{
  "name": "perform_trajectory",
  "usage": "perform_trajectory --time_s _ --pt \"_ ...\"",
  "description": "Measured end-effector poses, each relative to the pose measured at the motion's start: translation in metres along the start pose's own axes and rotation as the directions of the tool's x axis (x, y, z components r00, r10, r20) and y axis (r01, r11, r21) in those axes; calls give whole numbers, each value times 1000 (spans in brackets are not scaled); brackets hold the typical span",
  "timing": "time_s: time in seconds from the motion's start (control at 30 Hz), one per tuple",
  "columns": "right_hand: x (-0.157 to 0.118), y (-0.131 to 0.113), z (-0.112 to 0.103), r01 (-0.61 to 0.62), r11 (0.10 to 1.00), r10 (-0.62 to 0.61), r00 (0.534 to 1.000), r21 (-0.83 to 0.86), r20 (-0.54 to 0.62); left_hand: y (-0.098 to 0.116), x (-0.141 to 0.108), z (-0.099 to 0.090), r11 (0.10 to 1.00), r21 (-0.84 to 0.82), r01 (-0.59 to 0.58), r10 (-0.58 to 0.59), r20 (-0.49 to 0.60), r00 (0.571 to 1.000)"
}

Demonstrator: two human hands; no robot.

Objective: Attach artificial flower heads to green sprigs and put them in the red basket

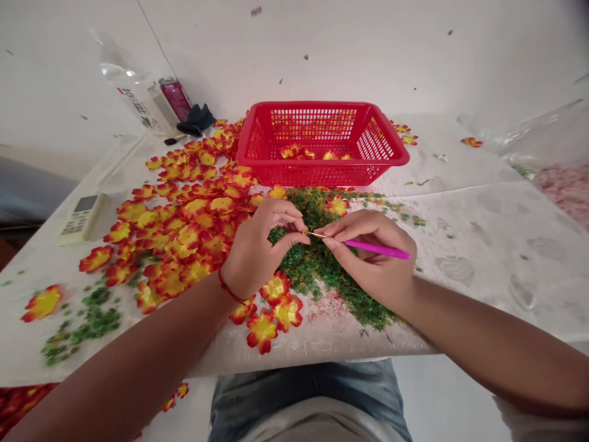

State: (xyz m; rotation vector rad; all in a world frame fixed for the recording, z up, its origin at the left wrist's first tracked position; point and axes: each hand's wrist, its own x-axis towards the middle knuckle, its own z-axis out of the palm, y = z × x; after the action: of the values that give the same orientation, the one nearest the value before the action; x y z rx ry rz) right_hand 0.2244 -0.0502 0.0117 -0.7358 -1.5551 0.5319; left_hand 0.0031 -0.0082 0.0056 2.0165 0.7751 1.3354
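against a white wall (pixel 368 67), a white plastic-covered worktop (pixel 469 245). at left, a broad heap of red-edged yellow artificial flowers (pixel 184 239), apparently spread for easy reach. at the back, a red slotted plastic basket (pixel 322 163), likely there to free the near edge. in front of it, a loose mound of fine green sprigs (pixel 315 270). in the grip of the right hand (pixel 386 279), pencil-fashion, a magenta-handled metal-tipped tool (pixel 377 248), probably for fine aim. at its tip, pinched by the left hand (pixel 251 252), a tiny yellowish piece (pixel 304 232), seemingly for steadiness.
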Motion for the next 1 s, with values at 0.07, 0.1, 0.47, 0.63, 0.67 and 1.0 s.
perform_trajectory --time_s 0.07,0.1,0.47,0.63,0.67,1.0 --pt "0 0 1 -40 999 40 999 24 3 1 -1 0 1000 18 6 -6 -1 1000" --pt "0 0 1 -53 998 53 999 32 12 2 -1 0 999 32 13 -13 0 1000" --pt "1 1 -1 -39 999 39 999 -12 11 4 -4 -1 976 216 -9 4 22 1000" --pt "2 1 -2 -57 998 57 998 -20 23 6 -5 -1 950 308 -53 42 42 998" --pt "1 1 -2 -64 998 64 998 -23 25 6 -5 -1 945 324 -53 40 47 998" --pt "3 -2 0 -174 984 175 983 -36 49 7 -4 -5 902 417 -109 65 119 991"
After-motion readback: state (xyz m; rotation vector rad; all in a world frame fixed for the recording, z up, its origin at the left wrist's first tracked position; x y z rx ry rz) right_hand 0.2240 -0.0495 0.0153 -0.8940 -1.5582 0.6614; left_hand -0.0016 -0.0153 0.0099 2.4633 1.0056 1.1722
